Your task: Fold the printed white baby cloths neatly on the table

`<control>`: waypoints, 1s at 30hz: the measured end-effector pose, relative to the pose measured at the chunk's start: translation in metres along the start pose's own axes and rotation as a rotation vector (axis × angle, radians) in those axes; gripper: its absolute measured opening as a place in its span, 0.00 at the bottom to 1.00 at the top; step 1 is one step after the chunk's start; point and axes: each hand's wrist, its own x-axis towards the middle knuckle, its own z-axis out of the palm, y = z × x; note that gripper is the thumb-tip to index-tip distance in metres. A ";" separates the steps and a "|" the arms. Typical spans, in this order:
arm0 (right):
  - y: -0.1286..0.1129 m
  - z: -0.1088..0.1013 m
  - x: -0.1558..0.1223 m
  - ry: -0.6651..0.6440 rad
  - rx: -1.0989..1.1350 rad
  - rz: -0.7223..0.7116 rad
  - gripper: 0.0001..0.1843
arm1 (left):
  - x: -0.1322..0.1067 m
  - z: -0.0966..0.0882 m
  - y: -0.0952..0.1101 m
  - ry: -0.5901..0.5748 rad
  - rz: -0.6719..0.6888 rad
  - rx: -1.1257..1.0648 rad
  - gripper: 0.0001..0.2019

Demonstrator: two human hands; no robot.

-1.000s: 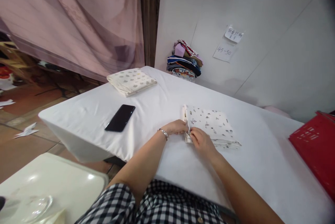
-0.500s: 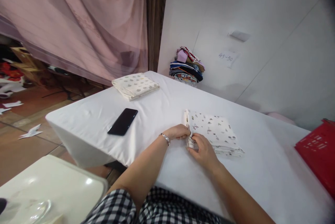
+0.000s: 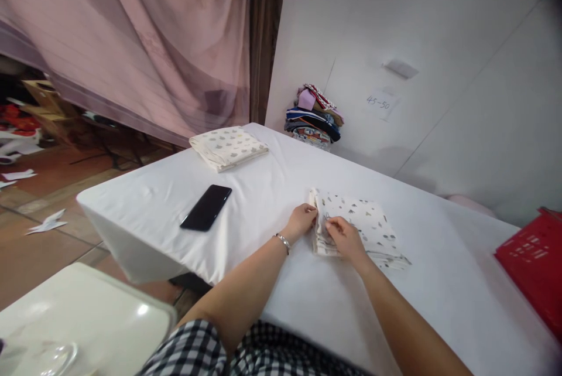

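Observation:
A folded white cloth [image 3: 369, 218] printed with small grey and brown motifs lies in layers on the white-covered table. At its left edge, my left hand [image 3: 302, 219] pinches the layered border between thumb and fingers. A silver bracelet [image 3: 283, 241] circles that wrist. My right hand [image 3: 345, 236] rests on the near left part of the cloth, its thumb and forefinger closed on the fabric near the edge. The fingertips of both hands partly hide what they grip.
A black phone [image 3: 206, 207] lies left of my arms. Beyond it sits another folded patterned cloth [image 3: 230, 146]. Stacked clothes [image 3: 312, 118] stand by the wall, and a red crate [image 3: 533, 265] is at the right. A pale stool [image 3: 109, 306] stands at lower left.
My left hand has moved slightly up along the cloth's left edge. My right hand has shifted up and right, away from the left hand, onto the cloth's top.

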 end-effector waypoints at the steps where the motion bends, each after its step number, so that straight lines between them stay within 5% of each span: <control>1: 0.002 0.000 0.006 0.023 0.006 0.000 0.15 | 0.002 0.002 -0.002 0.023 0.024 0.001 0.06; 7: 0.003 0.007 0.033 0.013 -0.064 0.057 0.19 | 0.007 0.006 -0.010 0.074 0.151 -0.024 0.06; 15: 0.007 0.011 0.041 -0.084 -0.074 0.150 0.20 | 0.003 0.003 -0.002 -0.106 0.003 -0.185 0.11; 22: 0.018 0.010 0.043 -0.124 0.150 0.250 0.12 | 0.007 0.000 -0.007 0.147 0.141 0.113 0.03; 30: 0.018 0.011 0.043 -0.088 0.197 0.238 0.13 | 0.023 0.005 -0.002 0.202 0.087 0.292 0.08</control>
